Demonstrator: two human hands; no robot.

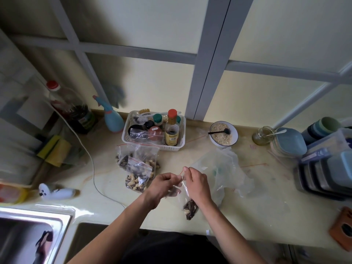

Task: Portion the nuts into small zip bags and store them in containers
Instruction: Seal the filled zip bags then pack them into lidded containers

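At centre of the head view, we are pinching the red-striped mouth of a small zip bag [187, 199] with both hands: our left hand [163, 185] is gripping it from nine o'clock, our right hand [196, 182] from three o'clock, and the nuts [190, 206] are sagging at its bottom just above the counter [257, 216]. Toward ten o'clock, filled bags [138, 168] are lying in a pile beside a white basket [182, 136]. Toward two o'clock a large clear bag [224, 168] is lying crumpled, with stacked containers [323, 168] sitting at three o'clock.
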